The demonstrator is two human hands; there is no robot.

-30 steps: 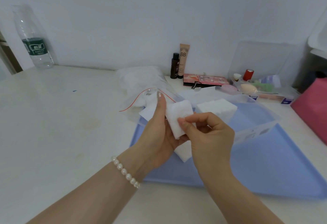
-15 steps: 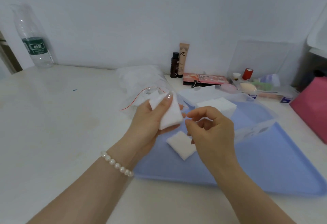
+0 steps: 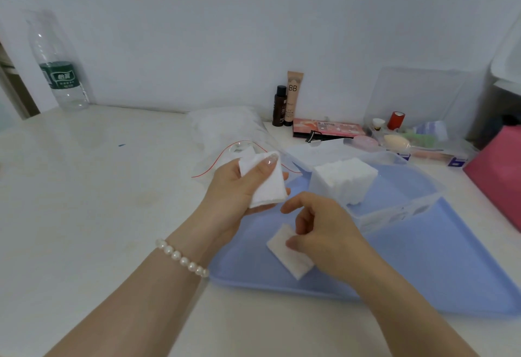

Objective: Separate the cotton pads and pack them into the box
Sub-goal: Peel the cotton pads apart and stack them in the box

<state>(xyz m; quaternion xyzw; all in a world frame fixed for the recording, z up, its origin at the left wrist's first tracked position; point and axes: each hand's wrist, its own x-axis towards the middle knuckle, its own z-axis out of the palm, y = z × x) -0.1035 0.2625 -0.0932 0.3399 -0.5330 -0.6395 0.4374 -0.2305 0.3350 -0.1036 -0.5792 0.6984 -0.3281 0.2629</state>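
Note:
My left hand [image 3: 239,190] holds a small bunch of white cotton pads [image 3: 267,184], thumb pressed on top. My right hand [image 3: 324,232] hovers over a single white cotton pad [image 3: 290,258] lying on the blue tray [image 3: 423,272]; its fingers are loosely curled with the thumb touching that pad's edge. Right of both hands, a clear plastic box [image 3: 394,210] on the tray holds a stack of cotton pads [image 3: 342,179].
A clear zip bag [image 3: 231,133] with more pads lies behind my left hand. A water bottle [image 3: 59,69] stands far left. Cosmetics [image 3: 293,100], a palette [image 3: 327,128], an open clear case [image 3: 417,136] and a pink box [image 3: 499,170] line the back and right.
My right hand let go of the held pads and dropped toward the loose pad on the tray. My left hand moved left and up with its bunch.

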